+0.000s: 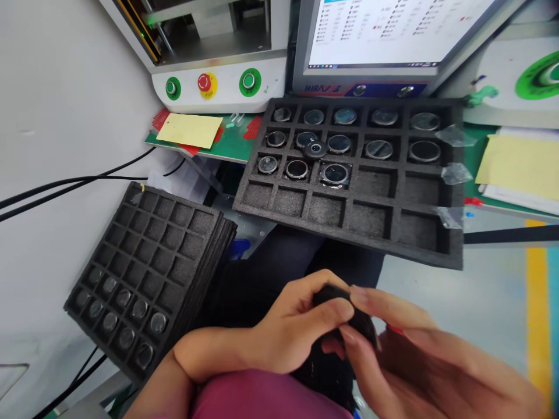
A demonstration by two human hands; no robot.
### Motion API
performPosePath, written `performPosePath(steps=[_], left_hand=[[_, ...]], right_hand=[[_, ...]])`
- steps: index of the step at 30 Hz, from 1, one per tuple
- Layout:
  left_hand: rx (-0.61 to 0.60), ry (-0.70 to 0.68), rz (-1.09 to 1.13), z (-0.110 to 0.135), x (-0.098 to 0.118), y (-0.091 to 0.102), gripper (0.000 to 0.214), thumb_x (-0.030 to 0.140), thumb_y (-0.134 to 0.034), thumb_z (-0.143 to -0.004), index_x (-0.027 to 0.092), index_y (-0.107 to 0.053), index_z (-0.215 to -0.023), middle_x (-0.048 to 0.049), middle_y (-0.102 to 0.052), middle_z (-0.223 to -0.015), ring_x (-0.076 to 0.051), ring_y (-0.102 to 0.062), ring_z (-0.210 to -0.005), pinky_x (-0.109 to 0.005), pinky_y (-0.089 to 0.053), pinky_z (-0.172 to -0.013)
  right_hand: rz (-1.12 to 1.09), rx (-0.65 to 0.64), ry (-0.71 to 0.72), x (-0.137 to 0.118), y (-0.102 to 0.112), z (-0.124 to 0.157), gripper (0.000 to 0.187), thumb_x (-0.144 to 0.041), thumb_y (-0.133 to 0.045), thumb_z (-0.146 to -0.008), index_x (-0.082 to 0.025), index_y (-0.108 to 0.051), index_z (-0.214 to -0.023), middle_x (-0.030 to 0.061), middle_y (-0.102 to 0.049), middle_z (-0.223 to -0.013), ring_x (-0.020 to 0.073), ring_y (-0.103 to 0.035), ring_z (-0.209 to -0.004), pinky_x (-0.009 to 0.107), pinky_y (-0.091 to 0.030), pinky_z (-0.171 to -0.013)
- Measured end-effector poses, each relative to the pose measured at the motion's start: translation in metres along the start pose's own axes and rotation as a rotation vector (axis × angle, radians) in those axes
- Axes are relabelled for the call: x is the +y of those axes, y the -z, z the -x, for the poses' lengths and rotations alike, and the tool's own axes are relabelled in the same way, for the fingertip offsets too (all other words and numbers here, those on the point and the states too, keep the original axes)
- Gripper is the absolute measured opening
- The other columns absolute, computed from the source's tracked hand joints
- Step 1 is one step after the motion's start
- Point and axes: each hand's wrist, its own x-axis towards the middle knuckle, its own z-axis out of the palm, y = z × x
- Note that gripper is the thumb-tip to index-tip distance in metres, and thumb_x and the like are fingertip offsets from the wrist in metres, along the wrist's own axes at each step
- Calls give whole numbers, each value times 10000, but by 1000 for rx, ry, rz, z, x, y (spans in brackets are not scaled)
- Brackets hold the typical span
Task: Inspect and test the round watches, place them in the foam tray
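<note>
My left hand (290, 329) and my right hand (393, 343) meet low in the middle, over my lap. Both close their fingers around one small black round part (345, 311), mostly hidden by the fingertips. Above them a black foam tray (349, 218) rests on the bench edge, its upper cells filled with round watch-like parts (335, 173); one loose part (315, 149) lies on a divider. To the left a stack of black foam trays (174, 233) holds several round parts (126, 314) in its lower cells.
A white machine panel with two green buttons (250, 81) and a red stop button (205, 83) stands behind. A monitor (384, 35) sits at upper right. Yellow paper (190, 129) lies on the green bench. Black cables (65, 189) cross the left. Clear plastic bits (454, 173) lie by the tray.
</note>
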Motion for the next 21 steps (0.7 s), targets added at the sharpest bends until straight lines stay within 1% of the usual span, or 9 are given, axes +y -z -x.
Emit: performPosePath(steps=[1, 3, 5, 8, 11, 14, 17, 19, 21], left_hand=[[-37, 33, 106, -2, -4, 2, 386, 522, -671, -822, 166, -521, -821, 35, -515, -624, -49, -439, -455, -163, -348, -419], [-90, 76, 254, -4, -10, 5, 399, 527, -690, -800, 165, -523, -813, 20, -557, -625, -61, -487, -445, -161, -375, -406], [-102, 104, 303, -5, -11, 7, 402, 529, -687, -798, 157, -534, -806, -1, -594, -628, -76, -529, -462, -158, -396, -407], [-67, 161, 281, -4, -6, 7, 401, 526, -694, -786, 149, -556, -788, -17, -616, -622, -77, -533, -460, -141, -367, -373], [-23, 210, 245, -4, -2, 5, 401, 524, -718, -752, 153, -567, -766, -15, -610, -602, -85, -541, -463, -137, -357, -361], [-66, 189, 273, -7, -3, 4, 455, 574, -733, -707, 153, -561, -744, -6, -583, -572, -93, -532, -459, -152, -365, -368], [-137, 151, 311, -8, -6, 4, 460, 589, -704, -741, 151, -562, -749, 7, -557, -556, -82, -513, -446, -150, -356, -366], [-153, 145, 318, -8, -7, 3, 426, 557, -695, -773, 151, -565, -764, 6, -570, -569, -75, -508, -441, -145, -361, -368], [-144, 144, 311, -6, -6, 3, 415, 541, -700, -778, 149, -565, -768, 0, -588, -580, -72, -506, -437, -144, -361, -368]], right_hand=[[-13, -18, 72, -1, -1, -7, 703, 25, -782, -624, -382, -597, -1166, -40, -716, -1113, 239, -695, -1013, 429, -625, -834], [-52, -63, 211, -4, -3, -20, 707, 0, -776, -648, -332, -580, -1242, -23, -695, -1184, 225, -691, -1024, 405, -628, -844], [-78, -101, 271, -8, -3, -29, 700, -45, -791, -660, -299, -571, -1274, -14, -677, -1228, 213, -689, -1026, 379, -630, -844], [-6, -145, 259, -11, -1, -33, 750, -50, -803, -630, -351, -571, -1276, -21, -710, -1155, 229, -698, -986, 400, -635, -802], [56, -172, 255, -10, 2, -32, 771, -29, -759, -652, -401, -550, -1294, -20, -721, -1123, 237, -703, -977, 409, -635, -774], [42, -188, 266, -9, 3, -31, 764, -5, -742, -665, -376, -541, -1301, 5, -713, -1151, 238, -699, -1010, 412, -632, -802], [9, -179, 270, -13, 1, -32, 688, -5, -750, -682, -341, -571, -1256, 17, -718, -1142, 233, -702, -1014, 404, -633, -813], [-13, -170, 268, -18, 0, -33, 642, -16, -764, -688, -322, -595, -1226, 18, -721, -1132, 229, -710, -993, 390, -641, -801], [-26, -162, 255, -22, -1, -34, 641, -15, -777, -669, -319, -611, -1208, 19, -725, -1120, 233, -723, -955, 385, -650, -779]])
